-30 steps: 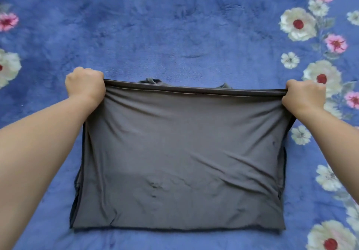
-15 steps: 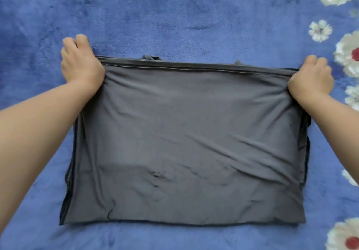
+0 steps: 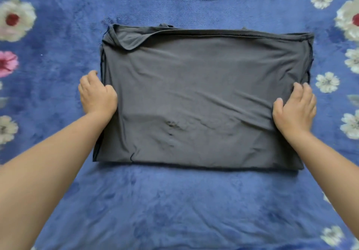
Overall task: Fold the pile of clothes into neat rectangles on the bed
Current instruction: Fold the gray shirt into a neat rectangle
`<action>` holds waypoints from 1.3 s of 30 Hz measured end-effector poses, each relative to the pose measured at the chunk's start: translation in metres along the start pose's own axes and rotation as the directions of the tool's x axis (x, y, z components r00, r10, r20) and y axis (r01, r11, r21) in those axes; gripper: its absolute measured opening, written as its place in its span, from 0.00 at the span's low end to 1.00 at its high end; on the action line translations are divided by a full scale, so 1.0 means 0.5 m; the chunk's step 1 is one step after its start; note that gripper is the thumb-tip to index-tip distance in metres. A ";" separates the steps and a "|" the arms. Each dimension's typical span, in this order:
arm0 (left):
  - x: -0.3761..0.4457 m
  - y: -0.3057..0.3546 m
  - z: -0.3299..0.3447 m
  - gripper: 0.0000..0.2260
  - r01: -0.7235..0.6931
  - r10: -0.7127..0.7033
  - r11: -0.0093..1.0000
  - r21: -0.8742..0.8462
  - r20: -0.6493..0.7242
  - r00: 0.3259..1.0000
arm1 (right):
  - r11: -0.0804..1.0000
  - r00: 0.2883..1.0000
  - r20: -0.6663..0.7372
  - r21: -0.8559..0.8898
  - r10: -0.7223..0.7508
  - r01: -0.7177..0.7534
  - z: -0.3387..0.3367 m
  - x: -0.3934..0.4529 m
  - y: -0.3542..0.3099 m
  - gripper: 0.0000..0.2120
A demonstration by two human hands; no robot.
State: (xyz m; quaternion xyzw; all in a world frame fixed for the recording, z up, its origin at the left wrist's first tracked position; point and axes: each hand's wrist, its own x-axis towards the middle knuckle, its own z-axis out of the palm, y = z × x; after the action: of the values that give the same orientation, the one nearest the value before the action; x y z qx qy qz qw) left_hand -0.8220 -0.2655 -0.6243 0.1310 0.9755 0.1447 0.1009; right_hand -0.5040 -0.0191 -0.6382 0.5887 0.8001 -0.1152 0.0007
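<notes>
The left hand [image 3: 97,96] rests at the left edge of the folded grey garment [image 3: 204,98], its fingers loosely curled, grasping nothing I can see. The garment lies flat on the blue floral bed [image 3: 174,207]. The right hand [image 3: 297,108] presses the garment's right side with relaxed, spread fingers.

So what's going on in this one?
A person is folding a dark grey garment on a blue flowered blanket. It lies flat as a rough rectangle. The left hand sits at its left edge and the right hand rests on its right edge, fingers fairly straight. The far left corner is rumpled and turned over, so the fold is not yet neat.
</notes>
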 end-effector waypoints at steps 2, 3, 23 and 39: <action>-0.040 -0.025 -0.003 0.21 0.043 -0.044 0.999 0.016 0.059 0.997 | 1.000 1.000 -0.005 0.014 0.023 -0.023 -0.002 -0.043 0.020 0.33; -0.065 -0.038 -0.007 0.20 0.059 -0.061 0.998 0.020 0.087 0.994 | 0.999 0.999 -0.009 0.024 0.047 -0.046 -0.007 -0.068 0.028 0.32; -0.212 -0.168 -0.032 0.17 0.185 -0.213 0.974 0.131 0.249 0.945 | 0.931 0.921 0.155 -0.131 0.358 -0.340 -0.054 -0.188 0.134 0.17; -0.117 -0.026 -0.048 0.16 -0.357 0.337 0.910 0.210 0.127 0.933 | 0.943 0.948 0.037 -0.092 -0.316 0.318 -0.031 -0.117 -0.047 0.25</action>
State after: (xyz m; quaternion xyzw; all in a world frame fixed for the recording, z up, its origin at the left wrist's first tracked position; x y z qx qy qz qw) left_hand -0.7753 -0.3001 -0.5966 0.3193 0.9414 0.0409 0.1006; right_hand -0.5062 -0.0782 -0.6105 0.4502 0.8890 -0.0811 0.0195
